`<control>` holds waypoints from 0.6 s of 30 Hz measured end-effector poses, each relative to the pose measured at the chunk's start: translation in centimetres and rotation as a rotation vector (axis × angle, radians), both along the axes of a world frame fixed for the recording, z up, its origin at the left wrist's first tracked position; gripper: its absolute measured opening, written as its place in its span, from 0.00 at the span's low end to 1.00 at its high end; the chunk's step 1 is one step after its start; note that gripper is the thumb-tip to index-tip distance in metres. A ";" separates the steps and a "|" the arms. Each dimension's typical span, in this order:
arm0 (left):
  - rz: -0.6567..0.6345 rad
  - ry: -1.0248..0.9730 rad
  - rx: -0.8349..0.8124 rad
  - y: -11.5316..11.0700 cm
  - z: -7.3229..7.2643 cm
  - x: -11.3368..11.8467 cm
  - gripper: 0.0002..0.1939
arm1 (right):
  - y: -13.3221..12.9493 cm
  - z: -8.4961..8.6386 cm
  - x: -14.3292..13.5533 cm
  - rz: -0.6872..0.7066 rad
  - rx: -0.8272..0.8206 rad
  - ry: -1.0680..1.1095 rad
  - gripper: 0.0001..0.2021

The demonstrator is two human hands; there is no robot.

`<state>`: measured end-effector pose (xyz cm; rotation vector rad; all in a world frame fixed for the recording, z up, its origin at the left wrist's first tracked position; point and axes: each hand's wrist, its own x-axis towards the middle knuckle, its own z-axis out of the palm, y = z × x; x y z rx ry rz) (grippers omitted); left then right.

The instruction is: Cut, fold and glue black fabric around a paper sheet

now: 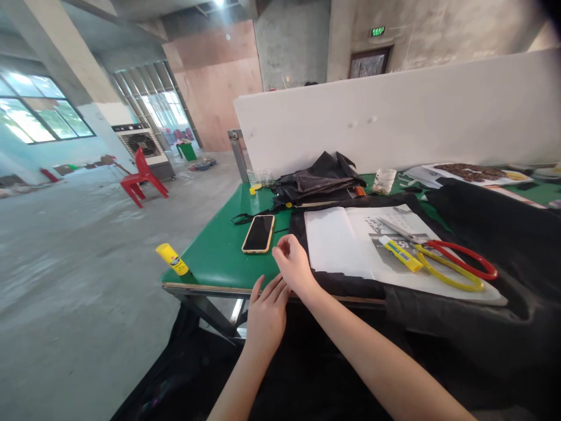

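My left hand (266, 313) rests at the front edge of the green table (214, 251), its fingers stretched out and the thumb apart. Just above its fingertips, my right hand (294, 266) is closed in a pinch; whatever it holds, if anything, is too small or hidden to make out. A phone (258, 234) with a dark screen lies beyond the hands. To the right, white paper sheets (328, 237) lie on black cloth (342, 283). Scissors (442, 251) with one red and one yellow handle rest on the sheets, touching a yellow stick with a white cap (401, 253).
A yellow glue stick (173, 259) stands at the table's left corner. Crumpled black fabric (318, 178), clear jars (260, 178) and a clear cup (384, 181) are at the back, before a white panel (385, 117). A red chair (142, 178) stands on the floor at left.
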<state>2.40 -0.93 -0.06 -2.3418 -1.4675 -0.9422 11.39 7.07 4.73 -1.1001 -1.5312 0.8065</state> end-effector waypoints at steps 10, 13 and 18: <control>0.066 -0.174 -0.116 4.4 2.5 -2.4 0.19 | 2.4 -3.1 -1.0 -0.137 -0.143 0.345 0.04; 0.314 -0.119 -0.069 7.6 2.2 -3.7 0.24 | 2.4 -3.1 -1.2 -0.151 -0.152 0.394 0.04; 0.518 0.013 -0.209 12.0 1.0 -4.0 0.43 | 2.7 -3.3 -1.4 -0.168 -0.163 0.478 0.03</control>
